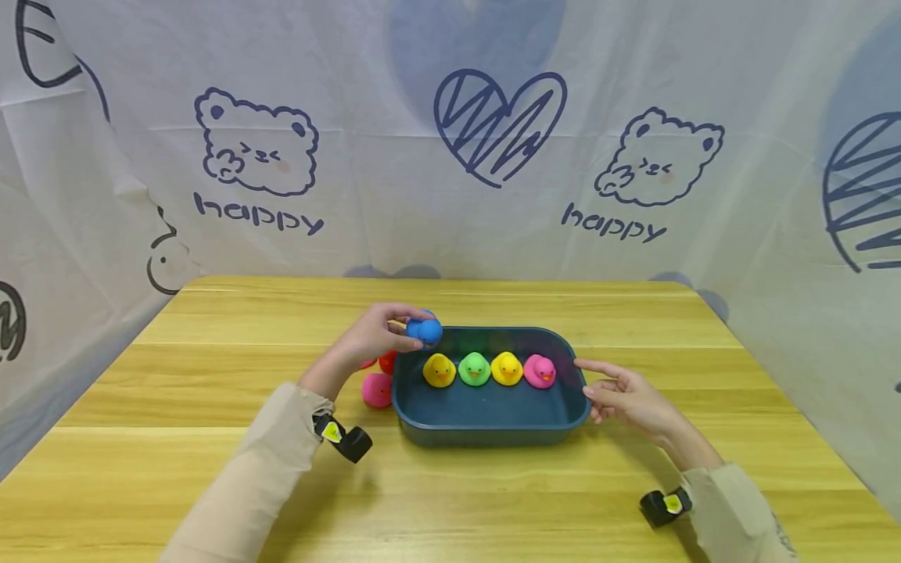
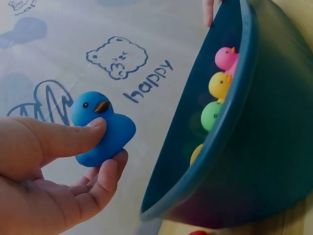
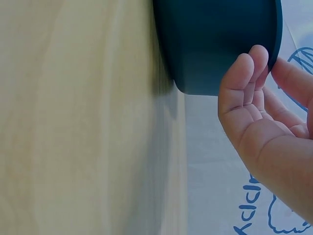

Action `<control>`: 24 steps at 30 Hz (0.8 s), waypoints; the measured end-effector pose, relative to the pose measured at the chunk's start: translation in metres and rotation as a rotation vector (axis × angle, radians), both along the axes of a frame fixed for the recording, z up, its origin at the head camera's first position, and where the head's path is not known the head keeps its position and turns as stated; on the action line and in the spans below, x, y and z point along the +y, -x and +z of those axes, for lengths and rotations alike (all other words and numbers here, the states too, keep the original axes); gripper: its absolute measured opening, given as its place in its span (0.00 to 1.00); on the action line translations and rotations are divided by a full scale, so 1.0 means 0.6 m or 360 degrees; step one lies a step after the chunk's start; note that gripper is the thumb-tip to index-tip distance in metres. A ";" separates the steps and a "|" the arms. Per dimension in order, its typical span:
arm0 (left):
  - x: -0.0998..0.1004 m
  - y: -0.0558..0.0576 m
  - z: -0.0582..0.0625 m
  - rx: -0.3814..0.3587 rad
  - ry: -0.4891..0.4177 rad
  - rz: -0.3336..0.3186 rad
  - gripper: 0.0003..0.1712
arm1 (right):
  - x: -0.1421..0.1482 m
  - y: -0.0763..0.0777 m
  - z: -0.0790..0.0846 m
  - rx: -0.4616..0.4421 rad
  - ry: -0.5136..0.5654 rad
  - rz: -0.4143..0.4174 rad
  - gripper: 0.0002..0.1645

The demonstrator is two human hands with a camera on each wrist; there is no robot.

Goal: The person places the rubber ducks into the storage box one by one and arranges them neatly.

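My left hand (image 1: 383,332) pinches a blue rubber duck (image 2: 105,129) between thumb and fingers, just above the left back corner of a dark teal plastic tub (image 1: 486,438). Inside the tub, several rubber ducks stand in a row: a yellow duck (image 1: 439,371), a green duck (image 1: 475,369), another yellow duck (image 1: 507,369) and a pink duck (image 1: 540,371). At the tub's right end my right hand (image 1: 629,403) holds the rim, its lower fingers (image 3: 239,73) bent against the outer wall. The blue duck touches nothing but the left hand in the left wrist view.
Left of the tub, a pink duck (image 1: 377,389) lies on the wooden table (image 1: 450,500) beside a red duck (image 1: 387,361) and another reddish piece, partly hidden by the left hand and tub. A printed white cloth (image 1: 394,195) hangs behind the table.
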State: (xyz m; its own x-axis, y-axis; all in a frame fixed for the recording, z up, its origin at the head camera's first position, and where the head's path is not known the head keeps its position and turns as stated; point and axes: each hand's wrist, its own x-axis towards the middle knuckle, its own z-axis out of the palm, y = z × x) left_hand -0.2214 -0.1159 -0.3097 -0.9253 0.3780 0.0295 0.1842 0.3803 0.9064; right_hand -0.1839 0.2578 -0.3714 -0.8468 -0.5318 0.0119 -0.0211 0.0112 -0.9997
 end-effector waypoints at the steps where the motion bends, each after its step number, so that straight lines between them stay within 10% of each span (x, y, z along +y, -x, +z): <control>1: 0.003 0.000 0.000 0.0000 -0.0002 -0.0010 0.20 | 0.000 0.000 0.000 -0.0002 0.0000 0.0001 0.33; 17: 0.064 0.002 0.000 -0.0080 -0.0028 -0.0160 0.18 | 0.000 0.001 0.000 -0.0027 0.0002 0.0007 0.33; 24: 0.089 0.006 -0.014 -0.0399 -0.0338 -0.0254 0.21 | -0.001 0.000 0.000 -0.0033 -0.0003 0.0004 0.33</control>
